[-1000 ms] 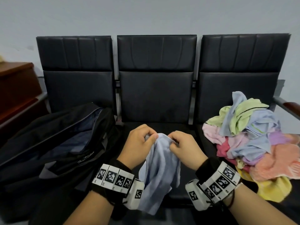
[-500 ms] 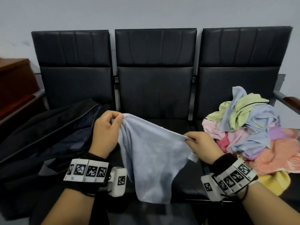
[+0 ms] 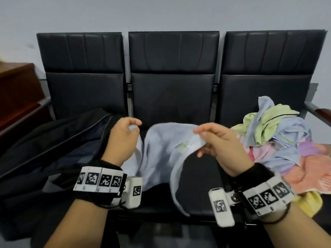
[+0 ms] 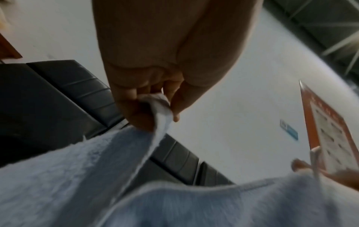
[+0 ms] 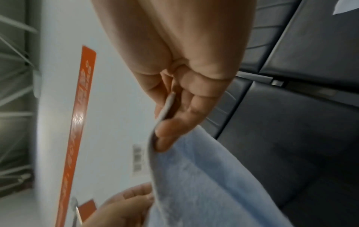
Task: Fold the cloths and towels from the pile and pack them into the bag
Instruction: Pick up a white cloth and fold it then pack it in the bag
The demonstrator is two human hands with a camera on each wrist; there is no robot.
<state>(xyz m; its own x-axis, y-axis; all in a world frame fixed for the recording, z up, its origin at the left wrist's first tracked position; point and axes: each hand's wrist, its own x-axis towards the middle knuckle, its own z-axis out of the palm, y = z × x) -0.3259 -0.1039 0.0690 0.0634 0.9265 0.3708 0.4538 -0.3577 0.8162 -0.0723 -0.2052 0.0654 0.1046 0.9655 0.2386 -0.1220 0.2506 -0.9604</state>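
A row of three black padded seats forms the bench [image 3: 172, 97] against a pale grey wall. Over its middle seat hangs the light blue towel [image 3: 161, 154], slack and sagging between two held corners, its lower edge draping past the seat front. The left hand [image 3: 121, 140] pinches one top corner between thumb and curled fingers; in the left wrist view the hem bunches inside that grip. The right hand [image 3: 220, 142] pinches the opposite top edge, thumb against forefinger, and the right wrist view shows the hem running between them. The hands are level and apart, with the towel bowing between them. On the left seat lies the black bag [image 3: 53, 151], its zip mouth open toward the towel. On the right seat sits the pile [image 3: 279, 140] of crumpled cloths in green, blue, pink, purple, orange and yellow.
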